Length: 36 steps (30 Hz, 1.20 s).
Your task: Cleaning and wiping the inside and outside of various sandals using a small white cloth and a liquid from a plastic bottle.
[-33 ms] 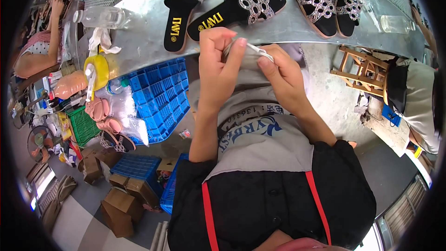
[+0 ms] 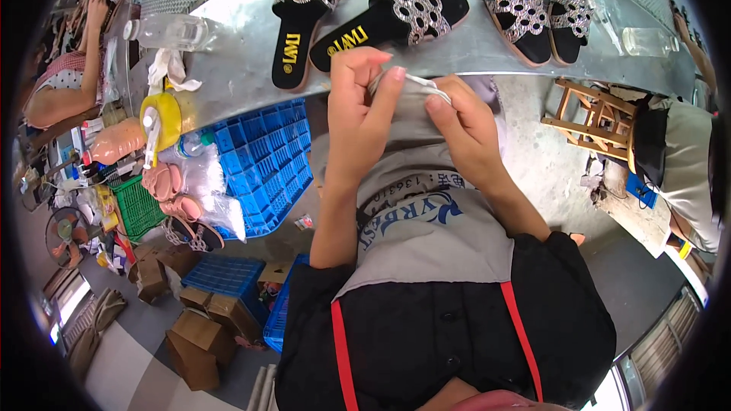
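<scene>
My left hand (image 2: 358,106) and my right hand (image 2: 468,125) meet in front of my grey apron (image 2: 434,236), just below the metal table's edge. Together they pinch a small thin white strip (image 2: 422,82); my left thumb and forefinger press on one end and my right fingers hold the other. On the metal table (image 2: 244,68) above my hands lie several black sandals with jewelled woven straps: two to the left (image 2: 304,7) (image 2: 396,19) and a pair to the right (image 2: 514,4) (image 2: 567,11).
A clear plastic bottle (image 2: 171,30) and a yellow container (image 2: 160,114) sit at the table's left end. Blue crates (image 2: 263,160), bagged pink sandals (image 2: 171,190), a green basket (image 2: 137,205) and cardboard boxes (image 2: 198,335) crowd the floor on the left. A wooden stool (image 2: 598,118) stands on the right. Other people sit at far left (image 2: 68,68) and far right (image 2: 685,160).
</scene>
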{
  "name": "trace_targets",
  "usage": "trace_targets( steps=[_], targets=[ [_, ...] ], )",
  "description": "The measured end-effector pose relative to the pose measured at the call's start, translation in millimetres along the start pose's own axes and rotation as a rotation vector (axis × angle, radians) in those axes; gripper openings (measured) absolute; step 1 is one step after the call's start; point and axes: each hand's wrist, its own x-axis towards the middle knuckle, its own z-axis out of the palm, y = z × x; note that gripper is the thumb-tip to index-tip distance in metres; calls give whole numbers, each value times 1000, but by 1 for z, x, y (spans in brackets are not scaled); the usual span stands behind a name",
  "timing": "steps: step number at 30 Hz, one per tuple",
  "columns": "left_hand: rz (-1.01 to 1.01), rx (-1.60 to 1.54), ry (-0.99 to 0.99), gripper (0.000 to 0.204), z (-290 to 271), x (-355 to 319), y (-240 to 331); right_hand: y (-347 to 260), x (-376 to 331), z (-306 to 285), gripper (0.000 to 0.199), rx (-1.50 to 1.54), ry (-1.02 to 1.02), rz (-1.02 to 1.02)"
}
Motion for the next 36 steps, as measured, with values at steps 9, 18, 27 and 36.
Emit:
trace_targets(
  steps=[9,18,27,36],
  targets=[
    [-152,-170,-58,27,-9,38,13,-17,38,-5,38,996,19,664],
    [-139,-255,7,27,-29,82,26,6,45,-22,42,953,-164,746],
    [-112,-159,-27,27,-39,85,11,-19,49,-11,52,1022,-312,702],
    [29,-62,131,22,24,43,25,-39,60,-14,62,1221,-92,491]
  ],
)
